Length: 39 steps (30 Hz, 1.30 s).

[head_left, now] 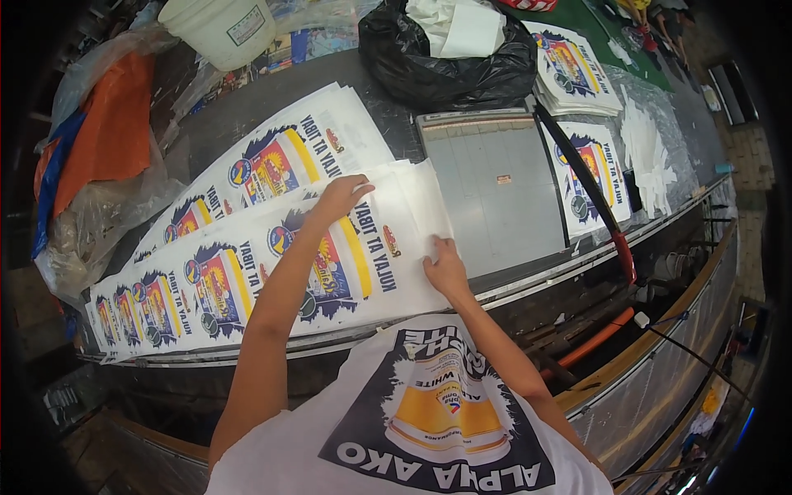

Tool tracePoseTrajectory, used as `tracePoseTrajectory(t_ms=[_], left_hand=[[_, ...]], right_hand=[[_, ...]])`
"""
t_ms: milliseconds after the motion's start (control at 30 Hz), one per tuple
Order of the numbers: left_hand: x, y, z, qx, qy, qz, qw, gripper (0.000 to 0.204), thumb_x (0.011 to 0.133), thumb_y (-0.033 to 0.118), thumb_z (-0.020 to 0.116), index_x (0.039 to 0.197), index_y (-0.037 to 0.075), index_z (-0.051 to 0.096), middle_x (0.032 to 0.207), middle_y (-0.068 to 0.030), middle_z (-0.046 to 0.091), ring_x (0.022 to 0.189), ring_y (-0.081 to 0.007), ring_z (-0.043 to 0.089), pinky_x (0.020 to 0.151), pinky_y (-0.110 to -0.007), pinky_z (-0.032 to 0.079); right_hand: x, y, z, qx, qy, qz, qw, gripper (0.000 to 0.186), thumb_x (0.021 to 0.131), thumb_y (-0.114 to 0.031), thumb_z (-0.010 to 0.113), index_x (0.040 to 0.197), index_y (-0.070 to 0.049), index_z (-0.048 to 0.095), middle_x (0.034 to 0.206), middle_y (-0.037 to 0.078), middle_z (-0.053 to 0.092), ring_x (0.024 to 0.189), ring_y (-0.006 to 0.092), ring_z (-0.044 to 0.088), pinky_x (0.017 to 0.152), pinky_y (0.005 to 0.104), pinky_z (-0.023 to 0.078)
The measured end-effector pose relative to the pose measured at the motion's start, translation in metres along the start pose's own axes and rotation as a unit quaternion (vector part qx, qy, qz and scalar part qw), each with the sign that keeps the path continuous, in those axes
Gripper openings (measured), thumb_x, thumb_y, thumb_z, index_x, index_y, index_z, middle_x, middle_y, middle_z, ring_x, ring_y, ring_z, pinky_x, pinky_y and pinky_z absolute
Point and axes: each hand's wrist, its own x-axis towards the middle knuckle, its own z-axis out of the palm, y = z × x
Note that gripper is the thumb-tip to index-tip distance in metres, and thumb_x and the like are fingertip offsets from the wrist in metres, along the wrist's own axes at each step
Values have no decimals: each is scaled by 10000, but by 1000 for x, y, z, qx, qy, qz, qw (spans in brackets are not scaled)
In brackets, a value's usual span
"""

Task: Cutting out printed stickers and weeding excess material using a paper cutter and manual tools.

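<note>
A long white printed sheet [388, 272], with a repeated yellow, red and dark-blue design, lies across the front of the dark work table. My left hand [342, 195] grips its upper edge with bent fingers, and my right hand [445, 266] holds its right end. Behind it lies a second stack of similar printed strips [351, 124]. Just right of my hands is a grey paper trimmer [487, 190] with its long black arm [577, 169] and red handle [623, 252].
Cut printed sheets [590, 173] lie beside the trimmer, below another pile [569, 70]. A black bag [437, 82] of paper, a white bucket [210, 25] and orange tarpaulin [111, 132] occupy the back and left. A metal rail [676, 206] edges the table. A person [664, 21] stands far off.
</note>
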Motion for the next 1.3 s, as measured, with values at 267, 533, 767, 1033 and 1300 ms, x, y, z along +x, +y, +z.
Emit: tracePoseTrajectory(t_ms=[267,533,767,1033,1300], left_hand=[[17,14,36,128,14,27,991,405,966,431,678,1030,34,732,950,-186,742,925,-401,698,860,-501,493],[0,31,34,116,8,-6,993,469,958,477,673,1102,31,691,916,-209,738,918,-367,698,971,-450,375],[-8,45,45,140,-4,-6,990,455,967,447,663,1194,53,666,974,-180,752,961,-335,709,993,-501,341],[-8,40,52,147,17,-30,989,383,1001,396,630,1173,57,677,962,-203,744,975,-370,704,1011,-510,363],[0,31,55,146,16,-46,988,424,993,464,625,1162,79,683,952,-171,758,972,-350,714,989,-540,364]], right_hand=[[8,2,5,50,-85,64,993,555,850,-282,720,1312,-2,590,1379,247,526,1165,414,609,981,463,516],[-10,5,16,22,14,-18,1000,645,825,-317,734,1340,27,554,1239,259,606,1138,379,626,970,439,517],[14,2,7,156,-55,110,980,738,823,-349,718,1385,78,504,1212,285,655,1112,321,673,939,405,532],[9,13,-6,125,-77,62,987,354,852,-356,705,968,-29,774,820,166,750,799,276,737,750,368,570],[10,29,1,145,7,-44,988,378,884,-218,769,1223,-55,737,806,119,751,682,191,689,671,315,549]])
